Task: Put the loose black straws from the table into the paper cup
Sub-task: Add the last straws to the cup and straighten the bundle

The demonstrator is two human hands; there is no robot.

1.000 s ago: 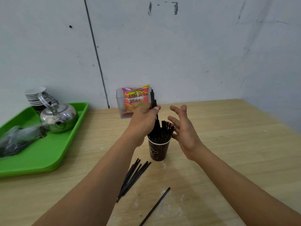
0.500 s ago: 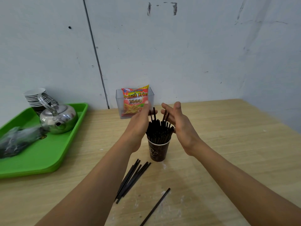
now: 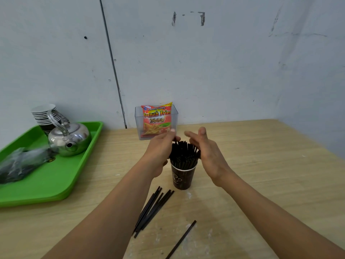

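Note:
A dark brown paper cup (image 3: 183, 179) stands upright on the wooden table, packed with black straws (image 3: 183, 152) that stick out above its rim. My left hand (image 3: 159, 152) lies against the left side of these straws and my right hand (image 3: 208, 151) against the right side, fingers straight and holding nothing. A loose bundle of several black straws (image 3: 153, 210) lies on the table in front of the cup, between my forearms. One single black straw (image 3: 182, 238) lies nearer to me, slanted.
A green tray (image 3: 56, 176) at the left holds a steel kettle (image 3: 70, 136), stacked paper cups (image 3: 43, 114) and a plastic bag (image 3: 20, 162). A clear box with a French fries packet (image 3: 156, 120) stands behind the cup by the wall. White smudges mark the table near the single straw.
My left hand let go of the straw it held above the cup, and that straw now stands in the cup. Both hands have closed in around the straw tops and dropped lower.

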